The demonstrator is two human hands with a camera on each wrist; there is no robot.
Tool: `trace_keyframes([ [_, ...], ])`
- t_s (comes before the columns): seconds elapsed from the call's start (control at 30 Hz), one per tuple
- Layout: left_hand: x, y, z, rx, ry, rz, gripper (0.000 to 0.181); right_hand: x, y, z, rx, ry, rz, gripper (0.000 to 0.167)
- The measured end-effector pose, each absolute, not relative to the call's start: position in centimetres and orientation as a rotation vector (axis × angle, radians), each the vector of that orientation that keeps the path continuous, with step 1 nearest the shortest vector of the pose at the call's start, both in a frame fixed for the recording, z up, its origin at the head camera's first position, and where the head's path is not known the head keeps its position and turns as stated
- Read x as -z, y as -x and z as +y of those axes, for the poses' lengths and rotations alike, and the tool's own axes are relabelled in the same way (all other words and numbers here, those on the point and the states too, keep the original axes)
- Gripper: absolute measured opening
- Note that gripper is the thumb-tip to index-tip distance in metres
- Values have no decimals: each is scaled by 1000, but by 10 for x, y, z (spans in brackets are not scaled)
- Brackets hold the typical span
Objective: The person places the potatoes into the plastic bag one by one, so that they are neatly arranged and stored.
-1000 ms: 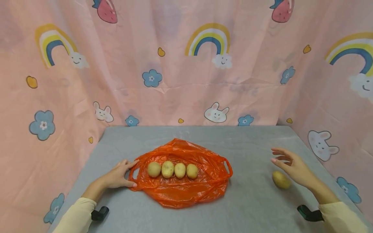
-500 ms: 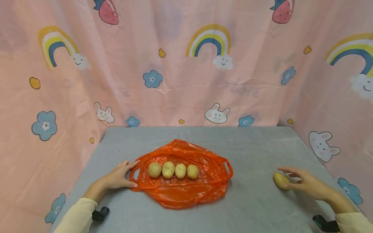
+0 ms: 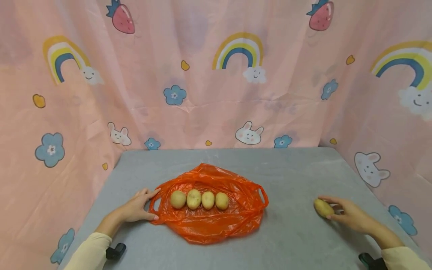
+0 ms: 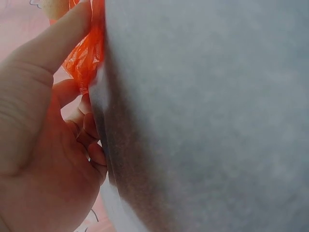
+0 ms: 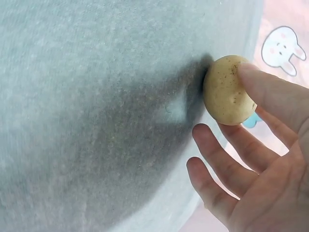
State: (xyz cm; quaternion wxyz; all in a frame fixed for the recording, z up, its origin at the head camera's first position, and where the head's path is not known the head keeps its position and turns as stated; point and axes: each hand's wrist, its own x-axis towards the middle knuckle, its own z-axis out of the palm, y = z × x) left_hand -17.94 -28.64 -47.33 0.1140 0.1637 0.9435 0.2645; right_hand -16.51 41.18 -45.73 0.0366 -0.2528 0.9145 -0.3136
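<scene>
In the head view, an orange-red plastic bag (image 3: 222, 225) lies spread on the table, with several potatoes (image 3: 194, 199) in a row on it. At the bag's left handle is my left hand (image 3: 135, 208), its thumb and index finger stretched apart and touching the bag. The left wrist view shows the thumb against the bag's edge (image 4: 89, 58), the other fingers bent near the table. Off to the right, my right hand (image 3: 354, 216) pinches a single potato (image 3: 323, 208) between thumb and fingers. Close up, the potato (image 5: 228, 92) is by the table, with the lower fingers spread below it.
The grey table (image 3: 287, 176) carries the bag and potatoes. A pink printed curtain (image 3: 202, 120) closes off the back and both sides. The bag's right handle loop (image 3: 264, 197) points toward the lone potato. Dark devices (image 3: 116, 251) sit at both wrists.
My right hand has come down from above the lone potato, moved round to its right side and taken hold of it. The left hand and the bag stay in place.
</scene>
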Motion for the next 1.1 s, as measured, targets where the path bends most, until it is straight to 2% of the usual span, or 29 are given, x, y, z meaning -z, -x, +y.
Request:
trace_keyframes([
  [0.4,472,182,-286,-780,-487,2778,101,445,172,405,728,618,2805,69],
  [0.83,474,178,-288,-798,-458,2773,101,447,172,391,743,585,2839,62],
  [1.1,475,179,-287,-795,-480,2777,101,450,167,383,972,589,2866,59],
])
